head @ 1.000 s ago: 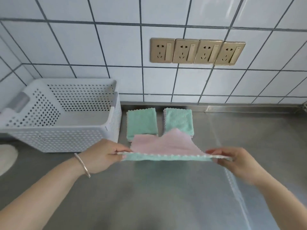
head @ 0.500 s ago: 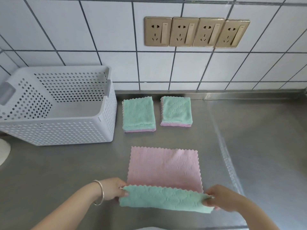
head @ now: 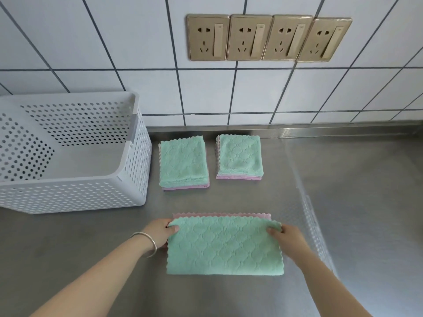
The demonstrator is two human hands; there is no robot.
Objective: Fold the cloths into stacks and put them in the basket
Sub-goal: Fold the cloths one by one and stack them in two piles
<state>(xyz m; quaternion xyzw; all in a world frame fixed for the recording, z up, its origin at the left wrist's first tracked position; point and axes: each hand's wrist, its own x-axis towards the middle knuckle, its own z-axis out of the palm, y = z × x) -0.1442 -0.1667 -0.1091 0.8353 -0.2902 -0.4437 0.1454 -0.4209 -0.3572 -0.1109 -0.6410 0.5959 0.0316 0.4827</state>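
A cloth (head: 225, 247), green on one side and pink on the other, lies folded in half on the steel counter, with a thin pink strip showing along its far edge. My left hand (head: 160, 233) pinches the folded cloth's far left corner. My right hand (head: 289, 236) pinches its far right corner. Two stacks of folded cloths sit behind it near the wall: the left stack (head: 183, 162) beside the basket and the right stack (head: 239, 156). The white perforated basket (head: 75, 195) stands at the left with nothing in it.
The steel counter (head: 357, 202) runs to a tiled wall with a row of gold sockets (head: 269, 37). A raised steel lip lines the back edge. A silver bangle (head: 146, 243) sits on my left wrist.
The cloth was held in the air, then laid flat pink side up. My hands have carried its near edge away from me to the far edge, folding it in half.
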